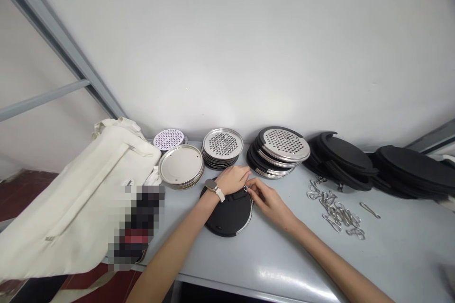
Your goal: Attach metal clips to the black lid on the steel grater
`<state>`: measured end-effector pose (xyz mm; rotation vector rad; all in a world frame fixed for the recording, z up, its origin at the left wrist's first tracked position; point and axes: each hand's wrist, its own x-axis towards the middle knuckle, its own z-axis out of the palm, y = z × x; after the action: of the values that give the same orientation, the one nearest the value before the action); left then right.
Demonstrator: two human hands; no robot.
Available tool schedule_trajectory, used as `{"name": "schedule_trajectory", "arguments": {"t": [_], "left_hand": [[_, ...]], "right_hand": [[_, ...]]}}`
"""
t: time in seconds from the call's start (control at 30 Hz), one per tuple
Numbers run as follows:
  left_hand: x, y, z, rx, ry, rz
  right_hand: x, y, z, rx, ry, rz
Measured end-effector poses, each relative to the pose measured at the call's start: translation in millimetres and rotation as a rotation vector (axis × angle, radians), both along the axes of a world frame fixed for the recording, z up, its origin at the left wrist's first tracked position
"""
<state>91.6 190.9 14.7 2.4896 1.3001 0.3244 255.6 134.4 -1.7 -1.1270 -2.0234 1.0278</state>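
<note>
A black round disc with a metal rim [227, 213] lies flat on the grey table in front of me. My left hand [233, 179], with a watch on the wrist, rests on the disc's far edge with its fingers curled. My right hand [267, 199] pinches a small metal clip [246, 189] at the disc's upper right rim. The fingertips of both hands meet at that clip.
Behind the disc stand stacks of plain metal plates [181, 166], perforated metal discs [222, 147], and black-and-metal discs [280, 151]. Black covers [341, 156] are piled at the right. Several loose metal clips [337, 210] lie on the table [291, 255]. A white cloth bag [81, 199] sits at the left.
</note>
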Motion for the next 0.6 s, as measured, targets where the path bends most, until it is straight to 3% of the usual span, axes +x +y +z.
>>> {"name": "schedule_trajectory", "arguments": {"t": [0.2, 0.6], "left_hand": [[-0.8, 0.1, -2.4, 0.000, -0.009, 0.002], [-0.6, 1.0, -3.5, 0.001, -0.011, -0.011]], "right_hand": [[-2.9, -0.6, -5.6, 0.003, 0.016, -0.016], [-0.9, -4.3, 7.8, -0.002, -0.052, 0.072]]}}
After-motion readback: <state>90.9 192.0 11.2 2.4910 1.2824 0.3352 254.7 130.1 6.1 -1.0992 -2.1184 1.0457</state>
